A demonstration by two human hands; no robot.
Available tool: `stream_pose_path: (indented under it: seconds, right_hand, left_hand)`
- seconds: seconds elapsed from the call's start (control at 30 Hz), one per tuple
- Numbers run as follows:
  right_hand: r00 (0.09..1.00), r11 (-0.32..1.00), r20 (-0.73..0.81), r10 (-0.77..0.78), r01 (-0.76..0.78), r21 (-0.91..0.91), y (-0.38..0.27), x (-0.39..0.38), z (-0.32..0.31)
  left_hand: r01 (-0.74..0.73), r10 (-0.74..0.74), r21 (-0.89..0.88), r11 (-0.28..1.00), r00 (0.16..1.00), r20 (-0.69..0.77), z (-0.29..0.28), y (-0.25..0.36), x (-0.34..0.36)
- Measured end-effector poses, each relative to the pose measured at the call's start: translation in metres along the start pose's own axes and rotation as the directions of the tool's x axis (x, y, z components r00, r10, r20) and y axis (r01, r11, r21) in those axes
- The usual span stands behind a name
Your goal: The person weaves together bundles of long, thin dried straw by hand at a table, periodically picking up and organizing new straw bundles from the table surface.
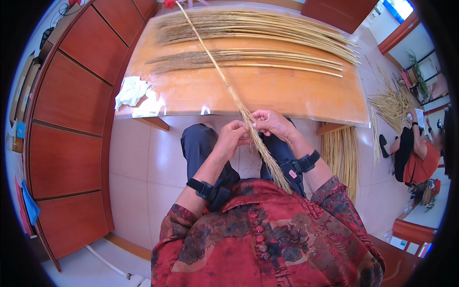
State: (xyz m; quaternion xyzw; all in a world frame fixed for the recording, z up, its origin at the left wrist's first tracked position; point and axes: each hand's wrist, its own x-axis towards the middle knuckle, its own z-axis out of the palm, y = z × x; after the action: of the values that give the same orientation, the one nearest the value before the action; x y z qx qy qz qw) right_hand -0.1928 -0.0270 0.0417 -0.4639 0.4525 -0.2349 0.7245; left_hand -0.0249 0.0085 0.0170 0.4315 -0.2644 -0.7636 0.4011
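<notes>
A long pale sorghum-like stalk [210,56] slants from beyond the table's far left edge down toward my lap. Its bushy, frayed head [273,165] points at my shirt front. With thumb and fingers, my left hand [231,137] pinches the stalk from the left where the bristly part begins. From the other side my right hand [273,124] closes its fingertips on the same spot. Both hands meet just in front of the table's near edge, above my knees. The exact fingertip contact is partly hidden.
On the orange table [186,98] lie a thick row of stalks [287,27] and a smaller group [277,55]. Crumpled white material [131,91] sits at its left corner. Red-brown cabinets [71,95] flank the left. More stalks [340,148] lie right, near another person [421,160].
</notes>
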Motion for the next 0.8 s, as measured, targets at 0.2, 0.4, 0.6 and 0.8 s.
stream_pose_path:
  seconds: [0.2,0.4,0.6,0.8]
  right_hand:
    - [0.999,0.996,0.018,-0.043,0.044,-0.073,-0.002,0.0,0.004]
    - [0.996,0.974,-0.013,-0.092,0.087,-0.209,-0.002,0.001,0.003]
    - [0.993,0.982,0.031,-0.117,0.12,-0.148,-0.004,-0.003,0.008]
    - [0.989,0.969,-0.008,-0.146,0.141,-0.203,0.0,0.0,0.009]
  left_hand:
    - [-0.011,0.01,0.083,0.997,1.0,0.017,0.002,0.003,-0.002]
    - [-0.029,0.026,0.156,0.987,0.999,0.021,-0.001,0.006,-0.002]
    - [0.026,-0.026,0.018,1.0,0.999,0.033,0.0,0.003,-0.003]
    - [0.023,-0.023,-0.004,1.0,0.999,0.031,0.001,0.004,-0.003]
